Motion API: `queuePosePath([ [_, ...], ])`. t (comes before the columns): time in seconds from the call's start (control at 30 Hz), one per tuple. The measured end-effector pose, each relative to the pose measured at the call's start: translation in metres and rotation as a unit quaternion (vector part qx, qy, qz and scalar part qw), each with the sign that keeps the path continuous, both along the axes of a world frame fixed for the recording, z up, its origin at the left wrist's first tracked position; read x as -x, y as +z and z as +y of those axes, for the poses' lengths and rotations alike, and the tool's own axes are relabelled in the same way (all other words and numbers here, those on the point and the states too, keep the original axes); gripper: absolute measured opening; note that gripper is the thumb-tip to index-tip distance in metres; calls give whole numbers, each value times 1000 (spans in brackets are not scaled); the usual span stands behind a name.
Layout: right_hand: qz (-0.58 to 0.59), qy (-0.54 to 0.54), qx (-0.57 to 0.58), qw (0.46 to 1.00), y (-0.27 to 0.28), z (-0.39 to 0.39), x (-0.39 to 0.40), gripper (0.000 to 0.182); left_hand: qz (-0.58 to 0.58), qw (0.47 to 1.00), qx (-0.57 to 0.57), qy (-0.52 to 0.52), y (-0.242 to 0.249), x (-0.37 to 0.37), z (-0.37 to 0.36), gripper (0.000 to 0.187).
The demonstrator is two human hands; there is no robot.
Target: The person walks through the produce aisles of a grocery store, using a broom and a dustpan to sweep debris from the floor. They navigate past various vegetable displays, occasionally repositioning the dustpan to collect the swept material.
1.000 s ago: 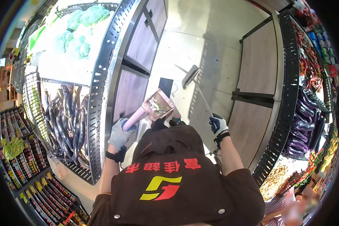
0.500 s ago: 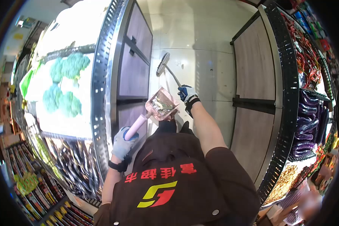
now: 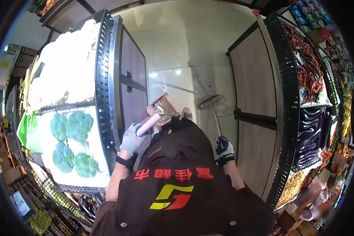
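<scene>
Left hand (image 3: 132, 140), gloved, had its fingers wrapped tight round the pink handle of a dustpan (image 3: 162, 108). The pan was held up off the floor, tilted mouth-upward, likely so the scraps lying inside it would not spill. It hung just beside the metal edge of the produce stand (image 3: 111, 86) on the left.

Right hand (image 3: 224, 148), also gloved, had its fingers closed on the thin shaft of a broom (image 3: 211, 101). The shaft ran forward and away from the body, with the head down at the floor (image 3: 177, 51) just ahead of the feet, in a low grip suited to short strokes.

The floor was pale glossy tile, a narrow aisle between two stands. The left stand carried broccoli (image 3: 69, 141) and cauliflower (image 3: 67, 74). The right stand (image 3: 281, 98) carried red peppers (image 3: 308, 74) and purple eggplants (image 3: 308, 137). Another person stood at the lower right edge, blurred.
</scene>
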State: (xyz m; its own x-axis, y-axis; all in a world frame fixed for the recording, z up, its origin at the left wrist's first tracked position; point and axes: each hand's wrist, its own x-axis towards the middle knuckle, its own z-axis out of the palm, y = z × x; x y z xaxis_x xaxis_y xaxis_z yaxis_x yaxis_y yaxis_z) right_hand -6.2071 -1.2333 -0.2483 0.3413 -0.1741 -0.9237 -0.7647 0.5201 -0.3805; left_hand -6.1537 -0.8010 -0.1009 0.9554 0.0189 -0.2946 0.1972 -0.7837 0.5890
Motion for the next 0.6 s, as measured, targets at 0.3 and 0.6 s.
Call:
queuePosePath([
  [0.3,-107,143,-158,971,-24,105,-274,9,27,997,-23,69,9,-104,-8,19],
  [0.6,-160,208,-145,954,-138,201,-495,12,101,986,30,126,-7,-178,-5,26],
])
